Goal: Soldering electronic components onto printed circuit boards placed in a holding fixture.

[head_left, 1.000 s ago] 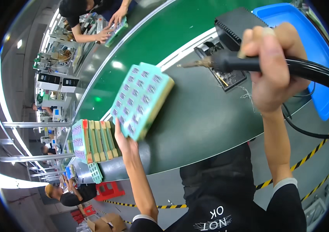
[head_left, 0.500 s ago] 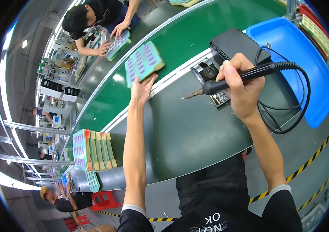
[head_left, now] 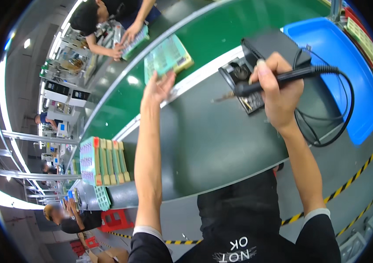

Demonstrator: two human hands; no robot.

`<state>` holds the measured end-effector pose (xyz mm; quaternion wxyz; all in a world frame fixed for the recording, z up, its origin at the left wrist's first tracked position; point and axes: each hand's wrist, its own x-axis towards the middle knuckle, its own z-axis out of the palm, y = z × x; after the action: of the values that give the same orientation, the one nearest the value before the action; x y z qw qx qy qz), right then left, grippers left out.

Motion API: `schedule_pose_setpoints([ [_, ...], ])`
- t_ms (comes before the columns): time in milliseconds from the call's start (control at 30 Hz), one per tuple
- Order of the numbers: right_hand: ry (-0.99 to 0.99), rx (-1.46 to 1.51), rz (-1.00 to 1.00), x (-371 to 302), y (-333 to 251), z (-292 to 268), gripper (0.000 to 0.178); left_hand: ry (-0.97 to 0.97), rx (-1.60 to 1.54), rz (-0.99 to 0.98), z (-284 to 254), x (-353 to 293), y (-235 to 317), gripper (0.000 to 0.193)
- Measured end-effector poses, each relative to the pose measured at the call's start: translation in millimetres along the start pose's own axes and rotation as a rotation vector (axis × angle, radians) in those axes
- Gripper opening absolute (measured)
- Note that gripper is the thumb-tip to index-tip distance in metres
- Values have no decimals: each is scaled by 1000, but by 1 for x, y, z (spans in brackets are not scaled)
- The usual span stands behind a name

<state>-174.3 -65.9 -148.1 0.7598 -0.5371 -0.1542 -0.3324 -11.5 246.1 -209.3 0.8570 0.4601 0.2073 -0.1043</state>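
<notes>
In my right hand [head_left: 283,94] is a black soldering iron [head_left: 298,75], held like a pen with its tip pointing left above the dark work surface. My left hand [head_left: 158,90] is stretched out over the near edge of the green conveyor belt, fingers spread and palm partly turned up. Just beyond its fingertips lies a light green tray [head_left: 167,55] with a yellowish side, blurred by motion. Whether the fingertips still touch the tray, I cannot tell. Below the iron sits a soldering stand [head_left: 243,74] with a small compartment of metallic bits.
A dark grey box [head_left: 278,48] stands behind the stand, beside a blue plastic tray [head_left: 331,57]. The iron's black cable [head_left: 352,103] loops at the right. Stacked green-and-yellow trays [head_left: 103,162] stand at the left. Across the belt, a co-worker's hands [head_left: 127,39] handle another tray.
The green tray has slid farther away on the belt, and my left hand has loosened from it with fingers spread. My right hand has shifted slightly right with the soldering iron.
</notes>
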Motion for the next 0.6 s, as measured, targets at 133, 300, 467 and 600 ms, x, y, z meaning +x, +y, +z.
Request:
schedule_pose_setpoints([
  [133, -14, -87, 13, 6, -6, 1, 22, 37, -48, 36, 30, 2, 18, 41],
  [300, -18, -63, 23, 1, 4, -1, 22, 136, -176, 231, 39, 15, 13, 20],
  [467, 0, -95, 70, -5, -1, -4, 22, 7, -22, 547, 36, -20, -2, 27],
  [600, 0, -107, 67, -7, 6, -3, 23, -20, 15, 794, 15, -78, -4, 30],
])
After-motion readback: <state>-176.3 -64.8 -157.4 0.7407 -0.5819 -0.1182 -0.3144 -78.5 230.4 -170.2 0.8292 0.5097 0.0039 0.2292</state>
